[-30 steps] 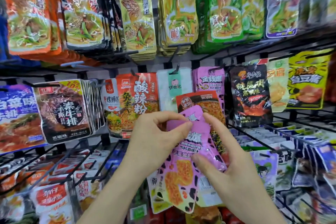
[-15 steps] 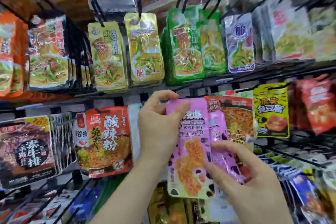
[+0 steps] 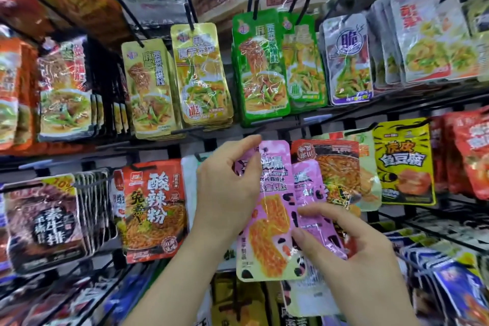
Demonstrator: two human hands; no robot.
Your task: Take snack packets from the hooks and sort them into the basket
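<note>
Two pink snack packets are held up in front of the hook rack. My left hand (image 3: 227, 188) pinches the top left corner of the front pink packet (image 3: 270, 222), which shows an orange snack picture. My right hand (image 3: 341, 249) pinches the lower part of the second pink packet (image 3: 309, 188), which overlaps the first on its right. Behind them hangs a red noodle packet (image 3: 336, 167). No basket is in view.
Black wire hooks carry rows of packets: yellow packets (image 3: 201, 74) and green packets (image 3: 260, 66) above, a red-orange noodle packet (image 3: 154, 209) to the left, a yellow fish-tofu packet (image 3: 403, 164) to the right. Lower hooks with blue packets (image 3: 449, 286) jut out at the bottom right.
Both hands have lifted the pink packets upward and the view has tilted up the rack. The two packets have fanned a little further apart.
</note>
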